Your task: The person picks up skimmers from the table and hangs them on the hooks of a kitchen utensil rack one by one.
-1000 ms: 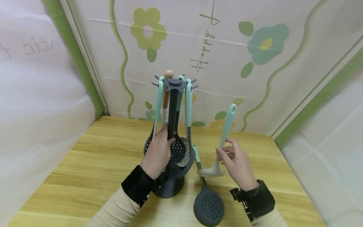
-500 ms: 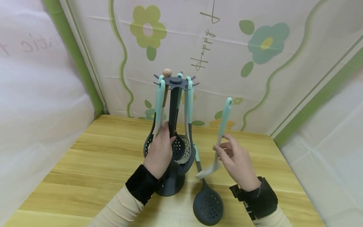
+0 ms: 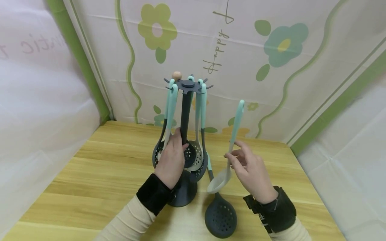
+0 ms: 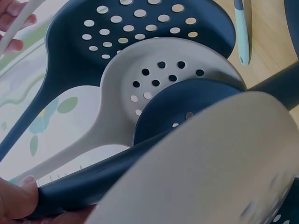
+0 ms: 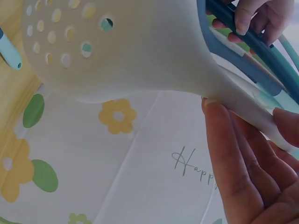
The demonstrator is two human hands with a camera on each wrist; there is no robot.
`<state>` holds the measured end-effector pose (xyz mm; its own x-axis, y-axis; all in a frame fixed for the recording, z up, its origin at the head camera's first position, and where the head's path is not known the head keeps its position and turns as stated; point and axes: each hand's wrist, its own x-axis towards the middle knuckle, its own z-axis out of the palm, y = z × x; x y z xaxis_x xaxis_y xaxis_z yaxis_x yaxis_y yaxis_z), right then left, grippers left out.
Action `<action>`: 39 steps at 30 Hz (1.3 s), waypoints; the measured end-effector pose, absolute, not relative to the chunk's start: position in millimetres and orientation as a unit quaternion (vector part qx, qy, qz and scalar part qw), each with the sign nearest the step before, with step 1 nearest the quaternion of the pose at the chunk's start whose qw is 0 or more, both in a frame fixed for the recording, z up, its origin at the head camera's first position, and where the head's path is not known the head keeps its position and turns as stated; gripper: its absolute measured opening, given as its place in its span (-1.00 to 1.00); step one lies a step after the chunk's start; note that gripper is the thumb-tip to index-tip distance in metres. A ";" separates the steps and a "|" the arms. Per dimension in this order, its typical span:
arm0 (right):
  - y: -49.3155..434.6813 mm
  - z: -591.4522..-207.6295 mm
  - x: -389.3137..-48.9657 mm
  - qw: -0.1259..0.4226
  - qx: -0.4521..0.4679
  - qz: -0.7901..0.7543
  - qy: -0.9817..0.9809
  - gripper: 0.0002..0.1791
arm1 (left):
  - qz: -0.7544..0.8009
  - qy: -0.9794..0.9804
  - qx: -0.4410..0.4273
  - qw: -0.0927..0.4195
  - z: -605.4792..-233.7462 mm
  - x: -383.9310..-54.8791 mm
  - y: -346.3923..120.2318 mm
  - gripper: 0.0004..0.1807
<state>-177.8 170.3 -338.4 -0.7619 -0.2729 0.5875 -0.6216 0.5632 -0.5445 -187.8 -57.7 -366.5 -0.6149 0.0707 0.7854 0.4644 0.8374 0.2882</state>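
My left hand [image 3: 171,157] grips the dark pole [image 3: 185,112] of an upright utensil stand, its thumb visible against the pole in the left wrist view. Around the pole hang several utensils with mint handles, among them a pale slotted spoon [image 4: 121,93] and a dark slotted turner [image 4: 70,51]. To the right of the stand, my right hand [image 3: 250,172] pinches the pale shank of a slotted skimmer [image 3: 219,181] between thumb and fingers. This skimmer's mint handle points up and its perforated head [image 5: 117,51] hangs low, to the left of the hand.
A dark slotted skimmer [image 3: 221,217] lies on the wooden table [image 3: 99,174], below the held one in the head view. The stand's round base [image 3: 184,195] is left of it. A flowered cloth wall [image 3: 193,40] rises behind the table.
The held skimmer has turned, so its head shows more of its face, and shifted slightly left. The stand's top and hanging utensils have turned a little; the left hand stays on the pole.
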 end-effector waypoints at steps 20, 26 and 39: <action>157.8 -327.9 -176.1 0.231 0.309 0.359 -0.850 -0.60 | -0.213 -0.860 -0.134 0.444 -370.4 -187.9 -48.1 -0.43; 154.0 -323.0 -177.4 0.237 0.319 0.348 -0.849 -0.59 | -0.219 -0.864 -0.126 0.436 -370.1 -187.1 -45.0 -0.43; 144.7 -313.6 -180.2 0.253 0.334 0.328 -0.846 -0.56 | -0.196 -0.873 -0.130 0.427 -369.7 -186.5 -44.2 -0.27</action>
